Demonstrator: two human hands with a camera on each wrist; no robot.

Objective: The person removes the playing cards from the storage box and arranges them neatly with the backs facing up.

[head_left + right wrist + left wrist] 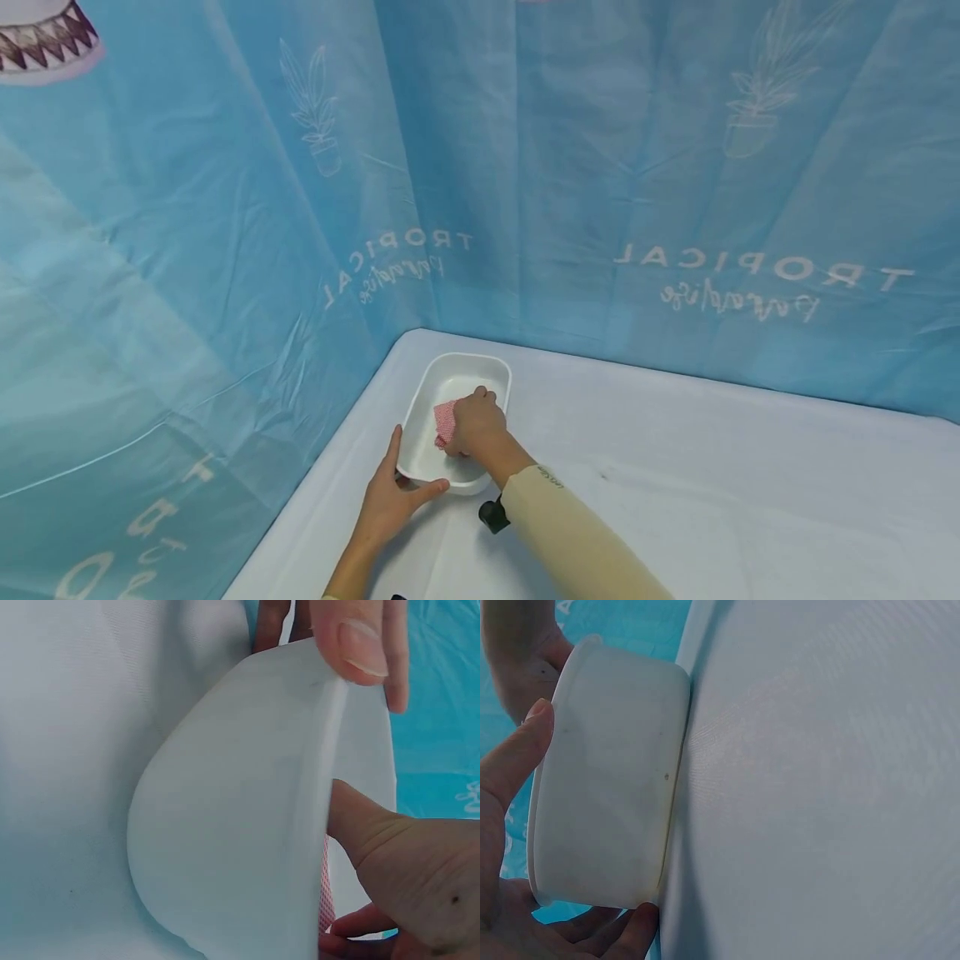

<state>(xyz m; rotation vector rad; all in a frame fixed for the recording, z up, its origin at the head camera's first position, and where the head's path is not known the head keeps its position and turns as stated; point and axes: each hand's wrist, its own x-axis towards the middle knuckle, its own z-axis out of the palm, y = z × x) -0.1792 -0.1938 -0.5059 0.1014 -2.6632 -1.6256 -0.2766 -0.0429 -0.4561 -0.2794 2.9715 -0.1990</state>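
Observation:
A white plastic basin [459,385] with rounded corners stands on the white-covered table. My left hand [390,502] holds its near left corner. In the left wrist view the thumb lies on the rim of the basin [615,780] and the fingers lie around its side, low down. Inside the basin, my right hand [478,422] grips a red-and-white patterned cloth [444,421] against the bottom. The right wrist view shows only a sliver of this cloth [325,900] past the basin wall [232,802]; the right fingertips are partly hidden.
The white tablecloth [675,467] spreads to the right of the basin. Blue printed curtains [600,183] hang along the table's back and left edges, close to the basin. A small black device [493,515] sits under the right wrist.

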